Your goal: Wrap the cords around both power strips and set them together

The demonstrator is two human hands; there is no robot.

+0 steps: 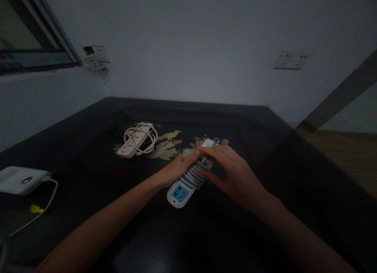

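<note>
A white power strip (pixel 180 194) with a blue socket face lies slanted on the dark tabletop in front of me, its white cord (pixel 194 175) wound in several turns around its middle. Along its left side my left hand (pixel 177 168) is closed on the strip, with the thumb across the top. My right hand (pixel 231 168), a ring on one finger, curves over the strip's far right part. Its fingers and thumb touch the wound cord. The fingers partly cover the far end, where a pale piece and a small blue-green loop (pixel 216 141) stick out.
Left of my hands lies a second power strip (pixel 134 143) with a loosely coiled cream cord. At the far left sits a white box-shaped device (pixel 25 180) with a cable bearing a yellow tag (pixel 36 208). The dark table (pixel 188 103) has a raised back edge against the wall.
</note>
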